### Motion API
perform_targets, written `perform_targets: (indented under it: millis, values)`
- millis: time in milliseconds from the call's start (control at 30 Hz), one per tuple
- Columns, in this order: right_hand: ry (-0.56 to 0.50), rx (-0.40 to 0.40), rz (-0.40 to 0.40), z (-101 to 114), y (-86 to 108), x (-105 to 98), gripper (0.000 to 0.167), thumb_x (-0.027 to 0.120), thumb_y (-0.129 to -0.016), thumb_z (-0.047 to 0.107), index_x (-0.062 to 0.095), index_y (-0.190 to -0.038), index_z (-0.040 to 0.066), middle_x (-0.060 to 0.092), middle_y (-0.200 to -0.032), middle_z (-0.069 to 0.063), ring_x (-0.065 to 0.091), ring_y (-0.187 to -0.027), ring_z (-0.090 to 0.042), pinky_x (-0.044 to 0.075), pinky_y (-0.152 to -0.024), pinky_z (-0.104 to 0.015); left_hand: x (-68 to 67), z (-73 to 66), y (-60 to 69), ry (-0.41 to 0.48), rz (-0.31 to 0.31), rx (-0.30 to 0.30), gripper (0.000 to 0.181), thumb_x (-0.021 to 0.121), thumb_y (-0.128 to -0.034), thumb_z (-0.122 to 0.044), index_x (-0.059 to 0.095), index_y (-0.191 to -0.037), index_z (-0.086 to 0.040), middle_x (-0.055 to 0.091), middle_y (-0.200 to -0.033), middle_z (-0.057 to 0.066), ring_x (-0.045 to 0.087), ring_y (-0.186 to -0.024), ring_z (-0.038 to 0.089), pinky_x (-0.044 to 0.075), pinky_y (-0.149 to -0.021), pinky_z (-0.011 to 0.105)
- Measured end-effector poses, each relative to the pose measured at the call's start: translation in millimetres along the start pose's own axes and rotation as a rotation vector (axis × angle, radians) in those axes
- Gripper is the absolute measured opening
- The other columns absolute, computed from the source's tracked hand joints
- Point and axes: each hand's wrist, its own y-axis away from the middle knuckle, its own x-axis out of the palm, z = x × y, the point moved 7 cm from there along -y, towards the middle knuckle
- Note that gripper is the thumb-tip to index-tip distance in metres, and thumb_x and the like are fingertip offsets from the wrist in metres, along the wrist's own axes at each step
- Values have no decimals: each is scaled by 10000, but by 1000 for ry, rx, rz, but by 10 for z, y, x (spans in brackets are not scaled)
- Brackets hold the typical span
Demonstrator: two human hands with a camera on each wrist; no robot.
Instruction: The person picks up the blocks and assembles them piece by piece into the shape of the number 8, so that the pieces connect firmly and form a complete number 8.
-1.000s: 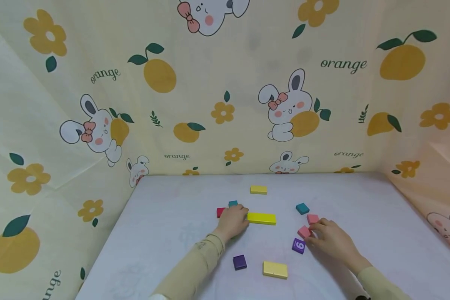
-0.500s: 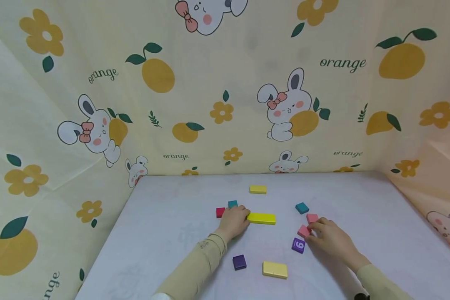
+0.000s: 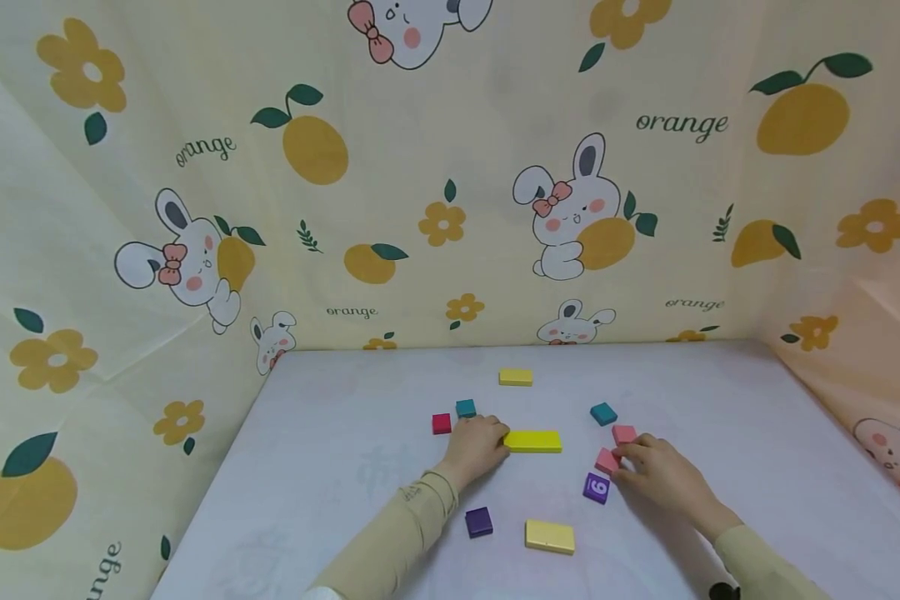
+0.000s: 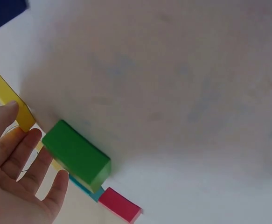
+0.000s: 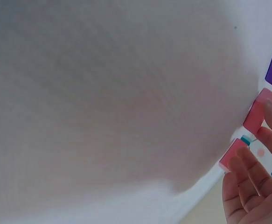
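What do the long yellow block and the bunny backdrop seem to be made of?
The long yellow block looks like painted wood or plastic: even color, smooth faces, crisp edges; which one, I can't tell. The bunny backdrop seems a thin, mostly matte printed sheet, fabric or plastic, judging by its soft creases.

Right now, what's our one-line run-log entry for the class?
left hand: pinches end of long yellow block | right hand: pinches nearer pink block | farther pink block: beside right hand | dark purple block: untouched
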Motion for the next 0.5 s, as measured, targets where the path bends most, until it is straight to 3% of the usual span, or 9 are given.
perform_targets:
  millis: [267,500]
  values:
    - [19,-53,23,37,-37,24,303,707,-796,227,697,-1087,141,633,-1059,-123,586,-921,-265,516,-775,-474,10,-38,1,-22,14,10,262,655,-843,-338,693,-1072,-217,698,-992,-70,623,-861,119,467,-765,303]
    - [25,-89,43,127,-71,38,297,703,-796,195,699,-1089,147,609,-972,-50,542,-852,-175,505,-724,-368,3,-45,6,-17,19,10,275,660,-842,-343,690,-1084,-215,696,-993,-72,621,-859,116,450,-750,282]
